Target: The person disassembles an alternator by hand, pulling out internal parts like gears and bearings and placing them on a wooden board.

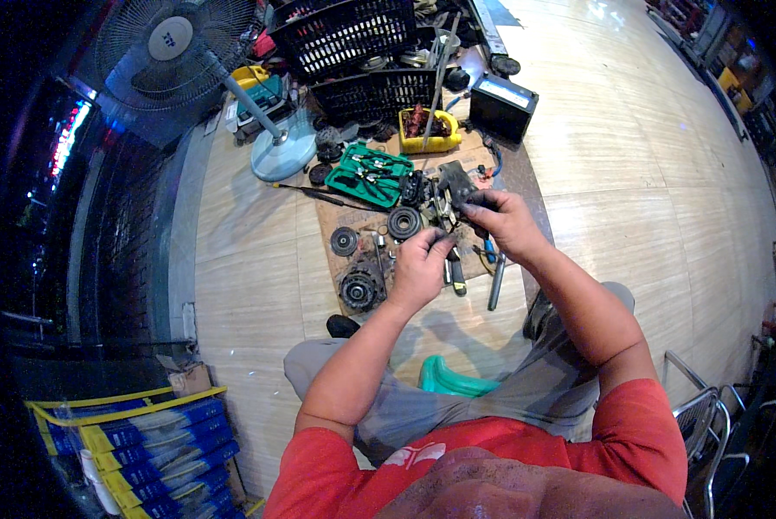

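My right hand (505,227) pinches the edge of a dark grey flat piece (457,183), which looks like a rag or thin sheet; I cannot tell which. Lower and to the left, my left hand (421,270) has thumb and fingers pressed together, and whatever is in them is too small to make out. Beside the left hand lie a black ring-shaped part (404,222), a smaller round part (344,240) and a large dark round part with a ringed hub (361,289). Below the hands are a black-and-yellow handle (458,281) and a grey metal bar (497,282).
A green tool case (371,176) with pliers lies beyond the parts on a cardboard sheet (329,218). Farther back are a yellow cut-open container (444,141), a black battery (502,107), black baskets (345,39) and a standing fan (284,147). A green stool (457,381) is beneath me.
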The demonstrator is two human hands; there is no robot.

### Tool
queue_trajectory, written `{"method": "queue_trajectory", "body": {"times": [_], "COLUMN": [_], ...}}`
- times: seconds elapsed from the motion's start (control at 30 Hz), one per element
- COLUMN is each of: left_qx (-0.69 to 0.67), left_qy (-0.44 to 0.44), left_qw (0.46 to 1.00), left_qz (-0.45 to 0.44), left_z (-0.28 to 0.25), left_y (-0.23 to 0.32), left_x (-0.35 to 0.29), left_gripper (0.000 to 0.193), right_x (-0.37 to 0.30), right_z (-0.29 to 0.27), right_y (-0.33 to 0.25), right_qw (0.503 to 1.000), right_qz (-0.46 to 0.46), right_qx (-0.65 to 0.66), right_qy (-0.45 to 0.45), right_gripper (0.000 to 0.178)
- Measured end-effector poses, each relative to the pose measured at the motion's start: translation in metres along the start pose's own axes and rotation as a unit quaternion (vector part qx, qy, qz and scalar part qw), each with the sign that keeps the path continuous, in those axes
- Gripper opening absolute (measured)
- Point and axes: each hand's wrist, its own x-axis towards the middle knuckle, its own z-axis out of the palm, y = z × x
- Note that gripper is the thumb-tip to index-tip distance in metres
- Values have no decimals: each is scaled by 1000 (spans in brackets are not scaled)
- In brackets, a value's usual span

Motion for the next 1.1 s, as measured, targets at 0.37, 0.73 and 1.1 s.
{"method": "queue_trajectory", "body": {"times": [0.37, 0.73, 1.1], "left_qx": [-12, -14, 3], "left_qy": [22, 11, 17], "left_qw": [998, 1000, 1000], "left_qz": [-57, 0, 0], "left_z": [5, 6, 7], "left_y": [13, 7, 2], "left_x": [-2, -2, -4], "left_gripper": [16, 17, 16], "right_x": [-3, -5, -7], "right_z": [3, 2, 6], "right_y": [0, -10, -4], "right_qw": [992, 999, 999], "right_qz": [-80, -13, -2], "right_qx": [-98, -44, -34], "right_qy": [19, -2, 27], "right_gripper": [20, 26, 24]}}
